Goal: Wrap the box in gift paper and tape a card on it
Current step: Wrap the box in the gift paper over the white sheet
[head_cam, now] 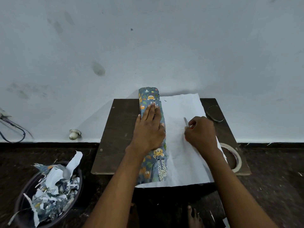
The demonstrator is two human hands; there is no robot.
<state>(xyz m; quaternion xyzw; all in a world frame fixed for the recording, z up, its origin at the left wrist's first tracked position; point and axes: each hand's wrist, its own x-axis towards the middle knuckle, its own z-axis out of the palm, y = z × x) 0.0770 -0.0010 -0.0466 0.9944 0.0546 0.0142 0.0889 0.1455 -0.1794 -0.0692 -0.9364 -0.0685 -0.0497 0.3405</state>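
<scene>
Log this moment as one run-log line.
left hand flat on paper roll | right hand grips scissors on white sheet

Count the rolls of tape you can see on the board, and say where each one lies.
1. The roll of tape lies flat at the board's near right corner, partly under the white paper. More could be hidden beneath that sheet.

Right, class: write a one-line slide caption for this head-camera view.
Left hand presses the patterned paper roll flat while the right hand works scissors on the white sheet.
</scene>
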